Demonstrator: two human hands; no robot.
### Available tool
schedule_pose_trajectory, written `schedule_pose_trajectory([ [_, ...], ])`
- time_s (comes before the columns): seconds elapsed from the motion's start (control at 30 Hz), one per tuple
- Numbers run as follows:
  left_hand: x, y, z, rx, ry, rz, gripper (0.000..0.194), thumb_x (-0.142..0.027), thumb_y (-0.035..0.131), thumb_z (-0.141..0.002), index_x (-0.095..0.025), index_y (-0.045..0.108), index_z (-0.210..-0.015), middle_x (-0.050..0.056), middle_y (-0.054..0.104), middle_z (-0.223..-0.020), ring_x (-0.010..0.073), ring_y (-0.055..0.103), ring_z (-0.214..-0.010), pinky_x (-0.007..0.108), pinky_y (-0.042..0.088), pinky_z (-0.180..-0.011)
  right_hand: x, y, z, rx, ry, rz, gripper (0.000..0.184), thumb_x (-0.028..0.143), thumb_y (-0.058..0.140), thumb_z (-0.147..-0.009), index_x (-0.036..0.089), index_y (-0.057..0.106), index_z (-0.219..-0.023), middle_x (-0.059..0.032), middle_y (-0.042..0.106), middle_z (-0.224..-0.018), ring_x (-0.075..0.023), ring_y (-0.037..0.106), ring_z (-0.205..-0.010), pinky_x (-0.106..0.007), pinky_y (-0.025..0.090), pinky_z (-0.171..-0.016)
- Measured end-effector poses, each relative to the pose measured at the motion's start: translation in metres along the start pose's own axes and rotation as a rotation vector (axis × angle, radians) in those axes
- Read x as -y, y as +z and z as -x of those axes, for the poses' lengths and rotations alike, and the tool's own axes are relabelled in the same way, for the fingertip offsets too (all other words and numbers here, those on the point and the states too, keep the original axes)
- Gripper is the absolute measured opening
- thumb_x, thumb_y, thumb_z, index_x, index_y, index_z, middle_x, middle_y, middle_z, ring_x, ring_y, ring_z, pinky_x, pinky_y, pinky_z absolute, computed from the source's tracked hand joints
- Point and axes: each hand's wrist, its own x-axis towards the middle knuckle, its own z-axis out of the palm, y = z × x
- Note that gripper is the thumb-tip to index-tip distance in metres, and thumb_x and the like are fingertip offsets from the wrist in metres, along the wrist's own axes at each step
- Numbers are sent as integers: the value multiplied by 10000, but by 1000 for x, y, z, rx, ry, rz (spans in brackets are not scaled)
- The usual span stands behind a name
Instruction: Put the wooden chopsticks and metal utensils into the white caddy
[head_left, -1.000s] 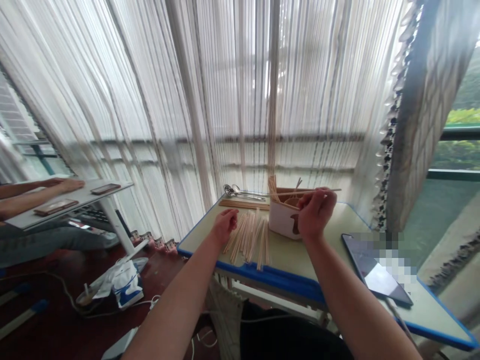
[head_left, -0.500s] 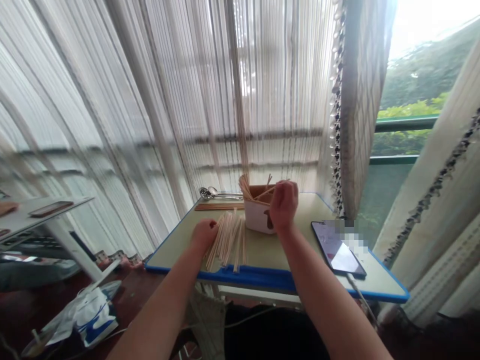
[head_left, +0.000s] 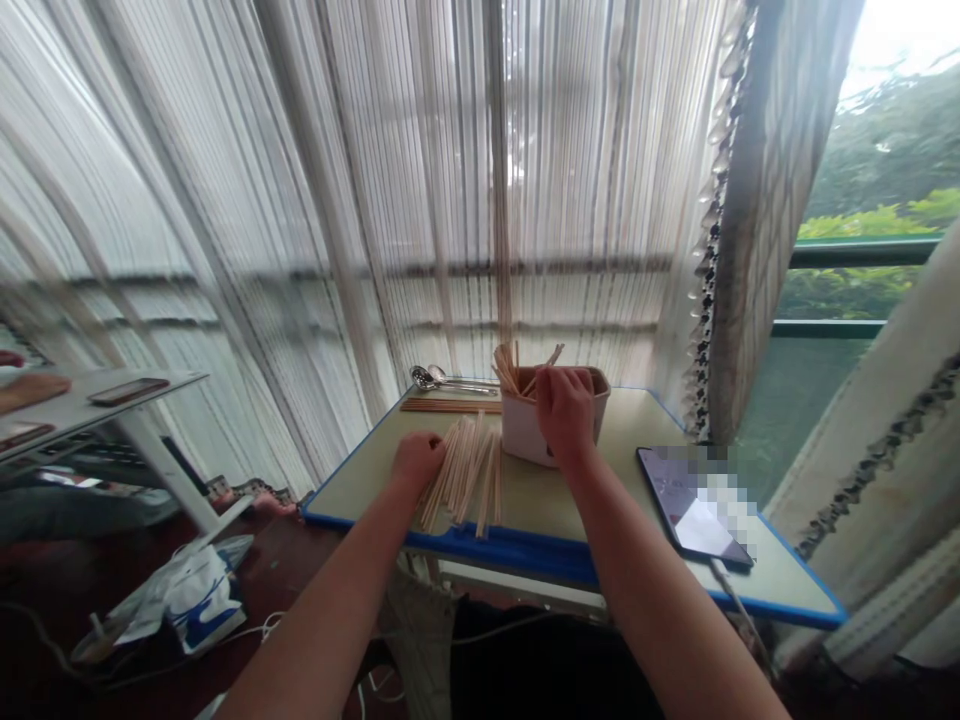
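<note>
A pile of pale wooden chopsticks [head_left: 469,475] lies on the blue-edged table [head_left: 525,550]. My left hand [head_left: 416,462] rests curled on the left side of that pile, fingers closed. A white box [head_left: 525,430] holding several upright chopsticks stands just behind the pile. My right hand [head_left: 566,412] is at the box's front rim, fingers bent down over it; whether it holds a chopstick is hidden.
Two metal ladles [head_left: 442,380] and a dark pair of chopsticks [head_left: 450,405] lie at the table's back. A phone [head_left: 694,505] with a cable lies at the right. Curtains hang behind. Another person's arm [head_left: 30,388] rests on a white side table at left. A bag [head_left: 195,610] sits on the floor.
My right hand held a chopstick level above the box, then lowered to the box's rim; the stick no longer shows. My left hand stayed on the pile. The camera swung right.
</note>
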Motion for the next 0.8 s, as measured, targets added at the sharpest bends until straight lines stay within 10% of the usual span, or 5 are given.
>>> schedule_pose_trajectory([
  [0.8, 2, 2, -2, -63, -6, -30, 252, -256, 503, -749, -135, 721, -790, 129, 661, -853, 202, 595, -870, 274, 415, -832, 10, 5, 5, 194, 54, 234, 280, 367, 461, -870, 192, 673, -818, -63, 649, -897, -244, 427, -939, -368, 264, -778],
])
